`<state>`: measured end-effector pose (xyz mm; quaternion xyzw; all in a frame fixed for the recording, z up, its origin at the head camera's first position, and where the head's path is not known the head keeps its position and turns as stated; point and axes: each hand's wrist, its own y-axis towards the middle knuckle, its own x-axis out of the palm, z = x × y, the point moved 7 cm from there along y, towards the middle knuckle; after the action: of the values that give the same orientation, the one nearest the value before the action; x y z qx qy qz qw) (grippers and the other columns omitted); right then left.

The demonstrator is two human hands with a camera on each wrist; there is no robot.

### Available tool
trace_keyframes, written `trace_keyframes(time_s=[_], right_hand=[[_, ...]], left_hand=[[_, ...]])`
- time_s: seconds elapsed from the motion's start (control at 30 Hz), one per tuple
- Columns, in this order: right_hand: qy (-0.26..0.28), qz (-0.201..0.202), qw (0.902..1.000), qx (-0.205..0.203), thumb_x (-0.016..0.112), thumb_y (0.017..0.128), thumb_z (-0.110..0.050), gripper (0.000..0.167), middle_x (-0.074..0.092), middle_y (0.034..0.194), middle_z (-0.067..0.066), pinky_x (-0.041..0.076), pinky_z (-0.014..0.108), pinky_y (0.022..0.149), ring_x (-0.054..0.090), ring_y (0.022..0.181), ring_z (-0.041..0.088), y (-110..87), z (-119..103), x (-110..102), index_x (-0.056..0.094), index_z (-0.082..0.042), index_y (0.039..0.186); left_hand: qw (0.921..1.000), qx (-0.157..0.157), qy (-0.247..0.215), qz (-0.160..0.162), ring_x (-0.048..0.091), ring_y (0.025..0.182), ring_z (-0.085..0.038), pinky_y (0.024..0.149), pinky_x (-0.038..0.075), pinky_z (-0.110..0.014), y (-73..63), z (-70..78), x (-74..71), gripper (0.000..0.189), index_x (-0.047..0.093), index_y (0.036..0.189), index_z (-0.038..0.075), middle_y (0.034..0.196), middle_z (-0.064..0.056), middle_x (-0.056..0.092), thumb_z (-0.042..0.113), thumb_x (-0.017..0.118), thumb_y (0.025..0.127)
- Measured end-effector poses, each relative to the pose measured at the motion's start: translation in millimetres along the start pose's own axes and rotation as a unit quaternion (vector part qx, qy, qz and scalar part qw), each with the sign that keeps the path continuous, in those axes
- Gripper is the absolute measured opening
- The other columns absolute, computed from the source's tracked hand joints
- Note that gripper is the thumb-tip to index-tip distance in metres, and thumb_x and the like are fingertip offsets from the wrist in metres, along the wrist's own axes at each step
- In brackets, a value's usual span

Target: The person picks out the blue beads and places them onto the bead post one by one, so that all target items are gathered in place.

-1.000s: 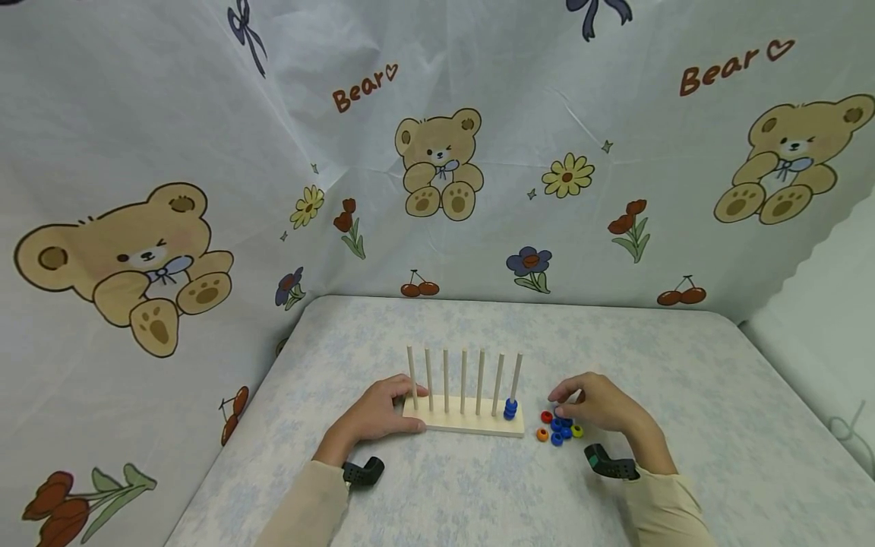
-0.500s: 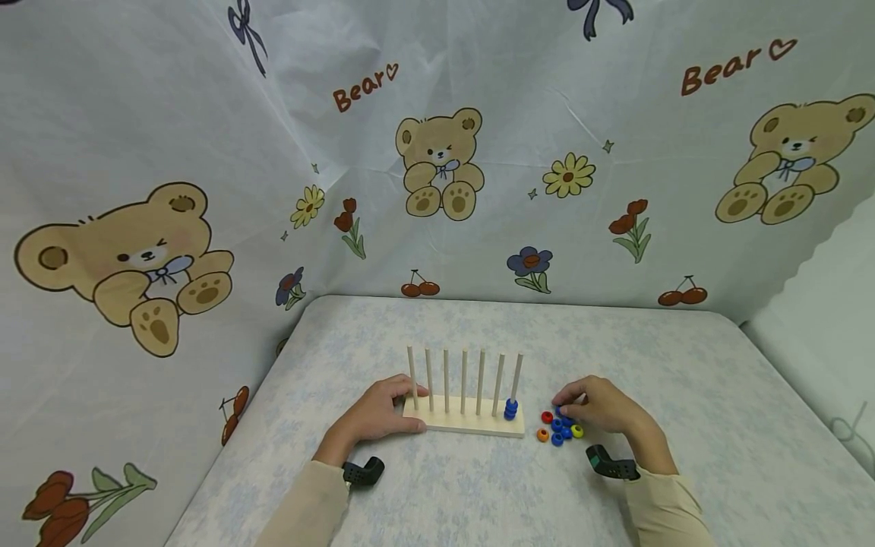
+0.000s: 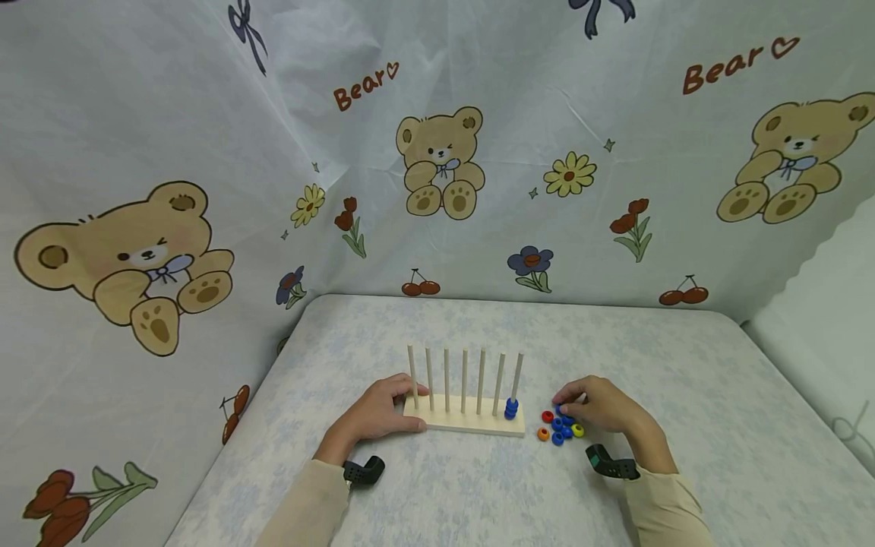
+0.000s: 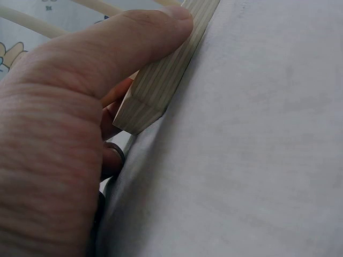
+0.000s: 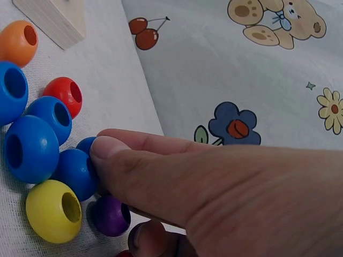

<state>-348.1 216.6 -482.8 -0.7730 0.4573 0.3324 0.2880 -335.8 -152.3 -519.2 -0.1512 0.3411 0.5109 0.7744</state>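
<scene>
From the head, I see the person's left hand (image 3: pixel 379 410) on the left end of a wooden base (image 3: pixel 472 422), thumb along the near edge and fingers at the far side, gripping it. Seven pegs (image 3: pixel 463 380) stand up from that base, and the rightmost carries a short stack of blue beads (image 3: pixel 511 410). The base lies on the pale mottled surface (image 3: pixel 465 494). Just beyond its right end, a loose cluster of beads (image 3: pixel 557 438) sits under the right hand (image 3: pixel 598 403), whose thumb and forefinger come together at the cluster's far side. Beige sleeves (image 3: pixel 307 501) cover both forearms, and a cloth (image 3: pixel 519 91) printed with bears and flowers hangs behind.

From the left wrist, the thumb presses against the side of the base near its end. Bent fingers show past the other side, partly hidden, and a few pegs slant across the upper left corner.

From the right wrist, the thumb and forefinger pinch a blue bead (image 5: pixel 86 143), mostly covered by the thumb. More blue ones crowd against it, with a yellow bead (image 5: pixel 53 211) and a purple bead (image 5: pixel 110 215) near the thumb. A red bead (image 5: pixel 64 97) lies farther off, and an orange bead (image 5: pixel 17 44) sits near the corner of the base.
</scene>
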Motion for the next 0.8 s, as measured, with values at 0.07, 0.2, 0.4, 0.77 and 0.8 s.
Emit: trace_keyframes(time_s=[0.07, 0.2, 0.4, 0.77, 0.8], right_hand=[[-0.001, 0.001, 1.0000, 0.001, 0.070, 0.093, -0.008, 0.012, 0.072, 0.096, -0.001, 0.050, 0.030, 0.069, 0.061, 0.080, 0.015, 0.4, 0.4, -0.2, 0.077, -0.010, 0.102], [0.000, 0.000, 1.0000, 0.002, 0.070, 0.093, -0.009, 0.012, 0.072, 0.096, -0.001, 0.051, 0.031, 0.069, 0.061, 0.081, 0.015, 1.0, 1.0, -0.3, 0.076, -0.010, 0.102], [-0.001, 0.001, 1.0000, 0.000, 0.070, 0.093, -0.009, 0.011, 0.072, 0.095, -0.001, 0.051, 0.030, 0.070, 0.061, 0.082, 0.015, 0.8, 1.4, 0.5, 0.076, -0.010, 0.102], [-0.005, 0.002, 1.0000, -0.002, 0.068, 0.094, -0.009, 0.011, 0.071, 0.095, -0.001, 0.049, 0.031, 0.071, 0.060, 0.081, 0.016, -0.1, -2.1, 0.3, 0.076, -0.010, 0.102], [-0.005, 0.003, 1.0000, -0.001, 0.068, 0.095, -0.009, 0.011, 0.071, 0.096, -0.001, 0.048, 0.031, 0.071, 0.059, 0.081, 0.016, 0.0, -2.1, 0.0, 0.076, -0.010, 0.102]], left_hand=[[1.0000, -0.001, 0.000, 0.000, 0.057, 0.104, -0.004, 0.093, 0.046, -0.028, 0.0, -0.5, 0.4, 0.048, 0.066, 0.116, 0.044, 0.119, 0.023, 0.062, 0.053, 0.086, 0.073], [1.0000, 0.001, 0.002, 0.000, 0.057, 0.106, -0.004, 0.095, 0.046, -0.029, -0.1, -0.2, 0.6, 0.048, 0.066, 0.117, 0.044, 0.119, 0.023, 0.061, 0.054, 0.086, 0.073], [1.0000, 0.002, -0.001, -0.001, 0.057, 0.107, -0.005, 0.095, 0.046, -0.029, -1.1, 2.1, -0.2, 0.048, 0.066, 0.117, 0.043, 0.119, 0.022, 0.062, 0.053, 0.085, 0.074], [1.0000, -0.003, 0.000, 0.000, 0.057, 0.103, -0.004, 0.093, 0.046, -0.029, -0.7, 0.8, -0.6, 0.049, 0.066, 0.117, 0.045, 0.117, 0.023, 0.061, 0.054, 0.086, 0.074], [1.0000, -0.004, -0.001, 0.000, 0.057, 0.103, -0.005, 0.093, 0.046, -0.029, -0.6, 0.8, -0.5, 0.049, 0.066, 0.117, 0.045, 0.116, 0.023, 0.061, 0.053, 0.086, 0.073]])
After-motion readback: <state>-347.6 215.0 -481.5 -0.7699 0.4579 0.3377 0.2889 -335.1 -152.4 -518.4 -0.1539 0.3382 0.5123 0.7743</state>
